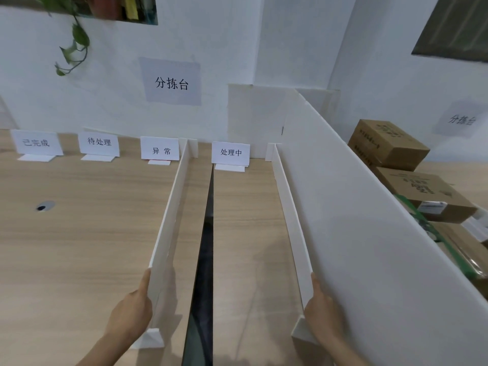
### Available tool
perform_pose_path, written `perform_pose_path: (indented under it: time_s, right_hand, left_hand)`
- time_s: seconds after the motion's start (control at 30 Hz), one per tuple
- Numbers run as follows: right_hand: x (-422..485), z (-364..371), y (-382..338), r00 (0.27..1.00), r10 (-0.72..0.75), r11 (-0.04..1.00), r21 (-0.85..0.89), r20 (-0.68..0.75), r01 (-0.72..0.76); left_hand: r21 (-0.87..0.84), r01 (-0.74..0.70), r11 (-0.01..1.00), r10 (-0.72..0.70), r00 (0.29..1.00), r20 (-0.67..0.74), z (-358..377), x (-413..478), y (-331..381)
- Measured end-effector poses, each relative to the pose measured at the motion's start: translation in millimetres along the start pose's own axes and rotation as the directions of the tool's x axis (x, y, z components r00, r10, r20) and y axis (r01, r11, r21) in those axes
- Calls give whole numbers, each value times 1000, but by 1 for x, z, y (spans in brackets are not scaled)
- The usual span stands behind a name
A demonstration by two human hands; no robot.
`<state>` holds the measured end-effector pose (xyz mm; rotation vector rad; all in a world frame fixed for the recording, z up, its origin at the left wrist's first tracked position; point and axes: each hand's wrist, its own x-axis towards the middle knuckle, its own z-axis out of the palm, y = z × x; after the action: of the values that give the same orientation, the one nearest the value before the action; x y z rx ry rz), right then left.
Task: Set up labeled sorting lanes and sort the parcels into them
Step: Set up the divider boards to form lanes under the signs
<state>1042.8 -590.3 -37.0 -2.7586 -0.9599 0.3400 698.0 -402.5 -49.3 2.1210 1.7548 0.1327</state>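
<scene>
wood tables (79,233) stand by a white wall (118,107). four label cards (99,142) stand at the far edge. our left hand (132,315) grips the near end of the left divider (171,207), thumb on its edge. our right hand (324,318) grips the near end of the right divider (290,207). both dividers stand upright. brown boxes (388,143) sit far right, behind a tall white board (369,233).

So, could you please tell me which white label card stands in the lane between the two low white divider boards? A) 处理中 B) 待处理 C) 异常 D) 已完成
A: the white card reading 处理中 stands at the far end between the left low white divider board and the right low white divider board; the other three cards stand left of both.
</scene>
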Motion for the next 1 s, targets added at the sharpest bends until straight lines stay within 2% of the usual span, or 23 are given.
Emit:
perform_pose_path:
  time_s: [0.23,0.33,0.5,0.6,1.0]
  right_hand:
    - [2,-3,-3,1000,-5,997,73,15,3]
    - [0,-4,-7,1000,5,989,150,-3,-5]
    - [-3,-6,-16,1000,9,991,137,-28,-5]
    - [-11,-14,-27,999,26,979,202,-44,-17]
    - [-37,-10,-60,999,5,991,135,-37,0]
  left_hand:
    - [-29,-42,999,43,998,46,-1,3,1]
    - [-13,-76,997,77,995,70,-5,5,1]
    - [-37,-100,994,103,992,68,-15,5,-1]
    - [-47,-103,994,106,991,78,-22,6,-2]
    - [-48,-152,987,155,984,82,-45,5,-24]
